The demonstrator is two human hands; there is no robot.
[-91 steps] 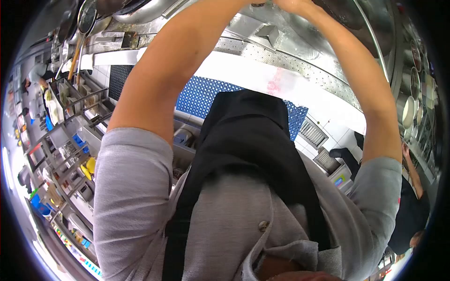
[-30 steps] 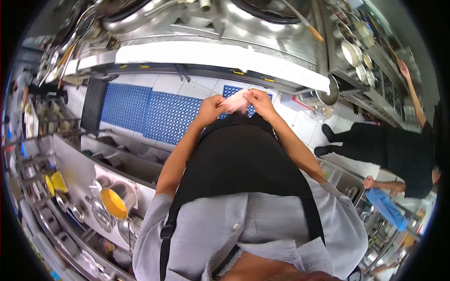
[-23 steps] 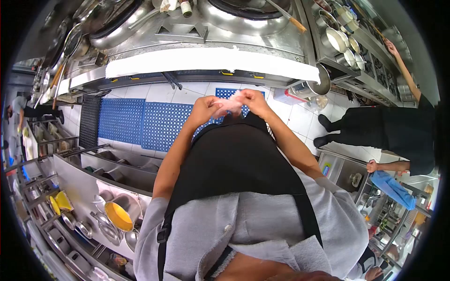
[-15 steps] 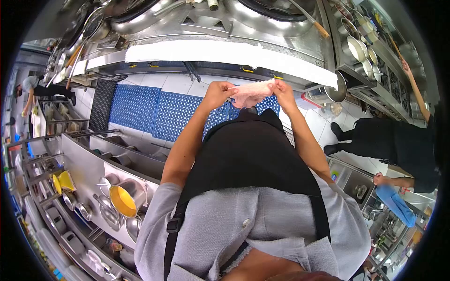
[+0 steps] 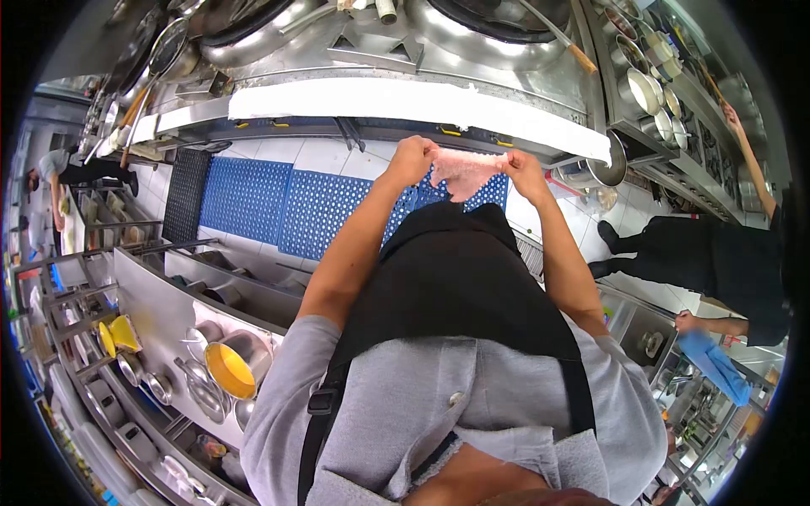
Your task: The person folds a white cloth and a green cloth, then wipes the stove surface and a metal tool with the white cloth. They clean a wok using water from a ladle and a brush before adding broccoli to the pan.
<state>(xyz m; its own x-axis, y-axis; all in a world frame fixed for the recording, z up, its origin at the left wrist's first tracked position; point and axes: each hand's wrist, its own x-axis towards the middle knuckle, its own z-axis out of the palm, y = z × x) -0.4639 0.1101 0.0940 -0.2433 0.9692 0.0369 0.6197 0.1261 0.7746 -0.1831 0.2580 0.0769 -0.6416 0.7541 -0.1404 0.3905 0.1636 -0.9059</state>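
Note:
A pink cloth [image 5: 466,173] hangs stretched between my two hands, above the blue mat and in front of the black apron. My left hand [image 5: 414,160] is closed on its left corner. The right corner is pinched in my right hand [image 5: 525,173]. The cloth's upper edge is nearly level, and its lower part droops in the middle. Beyond my hands, a long white towel [image 5: 363,97] lies along the front edge of the steel stove.
Woks [image 5: 498,29] sit on the stove [image 5: 295,63]. A pot of yellow liquid [image 5: 232,371] stands on the left counter [image 5: 152,312]. One person in black [image 5: 709,253] is at the right, holding a blue cloth [image 5: 713,367]; another person [image 5: 63,169] bends at far left.
My hands have moved slightly to the right with the pink cloth. The cloth now hangs lower in the middle, with its top edge pulled straighter.

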